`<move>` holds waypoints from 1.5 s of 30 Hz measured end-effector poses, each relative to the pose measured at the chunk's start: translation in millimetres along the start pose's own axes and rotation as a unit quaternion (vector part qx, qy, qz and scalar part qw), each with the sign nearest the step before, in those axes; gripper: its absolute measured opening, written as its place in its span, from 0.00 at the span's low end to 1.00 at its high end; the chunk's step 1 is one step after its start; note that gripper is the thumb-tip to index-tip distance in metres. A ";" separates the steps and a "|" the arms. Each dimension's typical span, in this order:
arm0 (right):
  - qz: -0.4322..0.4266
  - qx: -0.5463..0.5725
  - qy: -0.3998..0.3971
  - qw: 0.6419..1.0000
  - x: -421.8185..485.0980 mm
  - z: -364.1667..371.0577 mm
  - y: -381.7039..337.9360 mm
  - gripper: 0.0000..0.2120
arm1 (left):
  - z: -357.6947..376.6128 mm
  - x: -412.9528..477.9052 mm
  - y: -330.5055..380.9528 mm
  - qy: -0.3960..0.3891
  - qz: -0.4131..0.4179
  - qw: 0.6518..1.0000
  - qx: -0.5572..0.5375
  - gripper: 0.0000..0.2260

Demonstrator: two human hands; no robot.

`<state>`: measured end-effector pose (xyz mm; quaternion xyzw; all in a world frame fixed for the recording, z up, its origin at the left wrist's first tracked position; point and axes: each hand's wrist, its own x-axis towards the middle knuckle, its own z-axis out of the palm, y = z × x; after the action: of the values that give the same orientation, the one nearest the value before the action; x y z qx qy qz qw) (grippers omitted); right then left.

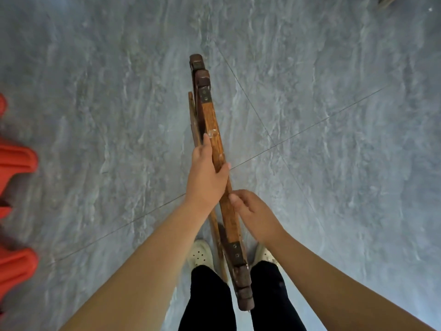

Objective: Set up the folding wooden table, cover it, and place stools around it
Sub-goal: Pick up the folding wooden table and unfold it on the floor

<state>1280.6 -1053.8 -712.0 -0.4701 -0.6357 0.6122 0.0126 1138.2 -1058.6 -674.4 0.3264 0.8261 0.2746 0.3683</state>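
The brown folding wooden table is still folded flat and stands on edge, seen from straight above, its dark leg ends pointing away at the far end and sitting between the person's white perforated shoes at the near end. The left hand wraps over the top edge, fingers curled down the left face and thumb on the right, closed on the wood. Just nearer the body, the right hand pinches the same edge, its fingers narrow and closed on the rail. To the left of the left fingers a thinner strut or leg frame lies slightly parted from the main slab; how far it has opened is hard to tell from this angle.

The step in hand looks like unfolding. To do it well, the right hand should steady the top while the left fingers move onto the thinner frame and draw it away, keeping fingertips clear of the metal hinge plates beyond them. The feet should step back before the legs swing. The grey marbled floor tiles ahead offer open space; the red plastic stools, well to the left of the left hand, wait for later.
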 end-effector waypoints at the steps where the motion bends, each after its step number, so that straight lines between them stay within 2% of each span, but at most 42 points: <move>1: 0.041 0.052 0.019 0.998 3.5 2.9 10.9 0.19 | -1.0 0.3 -2.9 -0.003 -0.001 1.000 -0.011 0.35; 4: 0.168 0.125 0.068 0.975 18.8 14.4 44.9 0.18 | -7.2 -0.1 -12.2 -0.005 -0.012 0.999 -0.045 0.35; 6: 0.235 0.143 0.052 0.960 26.9 24.3 59.4 0.16 | -12.9 -0.9 -19.2 -0.004 -0.013 0.999 -0.051 0.35; 8: 0.277 0.163 0.039 0.946 32.8 38.1 65.1 0.19 | -18.7 -1.0 -24.7 -0.012 -0.012 0.998 -0.055 0.34; 12: 0.253 0.082 0.006 0.964 41.9 67.6 64.6 0.30 | -27.4 -2.4 -32.6 -0.014 -0.010 0.997 -0.069 0.34; 15: 0.232 0.017 -0.013 0.972 51.6 78.0 66.6 0.26 | -31.0 -2.8 -37.4 -0.020 -0.007 0.997 -0.076 0.34; 21: 0.240 0.030 -0.013 0.970 61.5 74.6 66.4 0.20 | -30.5 -2.7 -37.9 -0.019 -0.007 0.997 -0.076 0.34; 31: 0.251 0.075 -0.037 0.964 69.5 67.9 81.1 0.22 | -24.8 -3.1 -33.1 -0.001 -0.013 0.997 -0.082 0.35; 35: 0.236 0.075 -0.038 0.968 70.3 67.0 84.6 0.20 | -20.1 -6.6 -19.5 0.001 0.011 0.998 0.057 0.35; 39: 0.223 0.090 -0.051 0.969 74.9 63.7 93.2 0.21 | -4.2 -11.8 -9.8 0.048 0.059 0.970 0.233 0.32; 42: 0.222 0.154 -0.089 0.959 82.1 57.9 104.6 0.26 | 9.4 -13.6 -14.6 0.092 0.059 0.943 0.314 0.27; 45: 0.222 0.228 -0.153 0.935 93.1 54.7 120.7 0.37 | 14.6 -9.9 -22.6 0.120 0.050 0.930 0.345 0.23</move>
<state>1266.6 -1061.7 -873.1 -0.4843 -0.3525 0.7925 -0.1146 1147.1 -1077.3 -694.3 0.4390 0.8904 0.0285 0.1168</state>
